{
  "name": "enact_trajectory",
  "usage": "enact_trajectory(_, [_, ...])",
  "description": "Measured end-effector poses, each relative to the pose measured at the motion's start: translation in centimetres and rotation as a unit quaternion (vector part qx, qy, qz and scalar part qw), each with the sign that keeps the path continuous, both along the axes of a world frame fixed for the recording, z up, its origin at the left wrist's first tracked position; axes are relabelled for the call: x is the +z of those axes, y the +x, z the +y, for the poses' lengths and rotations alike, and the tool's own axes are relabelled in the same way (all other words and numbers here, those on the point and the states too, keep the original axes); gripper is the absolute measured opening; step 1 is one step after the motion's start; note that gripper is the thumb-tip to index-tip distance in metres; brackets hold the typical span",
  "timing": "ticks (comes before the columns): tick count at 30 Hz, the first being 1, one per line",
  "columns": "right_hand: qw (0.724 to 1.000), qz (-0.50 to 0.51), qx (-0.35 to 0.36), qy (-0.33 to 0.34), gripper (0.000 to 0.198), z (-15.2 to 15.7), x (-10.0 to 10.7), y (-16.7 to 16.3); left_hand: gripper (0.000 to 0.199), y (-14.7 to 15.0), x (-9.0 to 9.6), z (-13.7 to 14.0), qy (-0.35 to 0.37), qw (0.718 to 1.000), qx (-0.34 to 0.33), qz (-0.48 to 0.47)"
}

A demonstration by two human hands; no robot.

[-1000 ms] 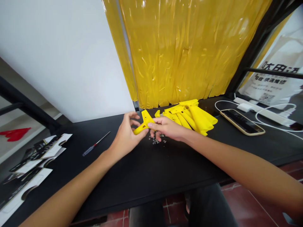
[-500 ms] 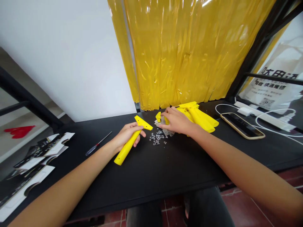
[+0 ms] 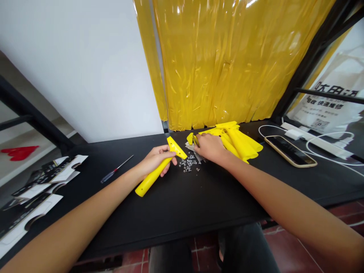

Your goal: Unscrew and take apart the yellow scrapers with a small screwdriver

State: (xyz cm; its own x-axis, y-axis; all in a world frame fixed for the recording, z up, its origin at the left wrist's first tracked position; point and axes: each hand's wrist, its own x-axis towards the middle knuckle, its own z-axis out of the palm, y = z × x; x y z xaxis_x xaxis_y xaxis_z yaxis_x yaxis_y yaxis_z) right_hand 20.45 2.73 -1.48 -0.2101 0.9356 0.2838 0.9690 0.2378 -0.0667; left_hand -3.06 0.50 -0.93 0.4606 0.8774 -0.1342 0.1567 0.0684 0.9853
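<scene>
My left hand (image 3: 160,159) is closed around a yellow plastic scraper handle (image 3: 152,178), its wide triangular head with small holes pointing up and away. My right hand (image 3: 210,146) reaches down onto a stack of thin grey metal plates (image 3: 190,146), fingers curled together. Whatever the fingertips pinch is hidden. A small yellow plastic piece (image 3: 190,138) sits just beyond these fingers. Between the hands lies a scatter of small screws and nuts (image 3: 189,163). More yellow scraper handles (image 3: 241,142) are heaped behind and to the right of my right hand.
A screwdriver (image 3: 116,169) lies left of my left hand. Flattened cardboard boxes (image 3: 48,189) are piled at the far left. On the right are a phone (image 3: 290,151), a white power strip (image 3: 327,140) and cables. A yellow plastic curtain (image 3: 222,68) hangs behind the black table (image 3: 182,212).
My right hand has shifted slightly down and toward me over the metal plates, its fingers curling closer together. My left hand still grips the scraper handle, moved slightly right in view.
</scene>
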Motion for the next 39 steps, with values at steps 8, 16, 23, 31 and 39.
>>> enact_trajectory(8, [0.998,0.057,-0.010,0.003,0.024,0.2,0.4,0.8,0.025,-0.3,-0.7,0.4,-0.002,1.000,-0.015,-0.016])
enact_trajectory(16, [0.930,0.341,0.127,-0.055,0.020,0.2,1.0,0.9,0.024,-0.4,-0.5,0.4,0.004,1.000,-0.008,-0.029])
enact_trajectory(23, [0.850,0.467,0.233,-0.074,0.015,-1.8,-0.1,-1.7,0.031,-0.1,-0.4,0.0,0.014,1.000,-0.018,-0.003])
enact_trajectory(31, [0.889,0.388,0.244,-0.005,0.014,-2.9,-1.1,-3.3,0.040,0.5,0.2,-0.9,-0.003,0.999,-0.012,0.036])
enact_trajectory(39, [0.874,0.404,0.248,-0.102,0.017,-3.4,-0.3,-2.9,0.040,0.4,0.1,-0.7,-0.006,1.000,0.011,0.018])
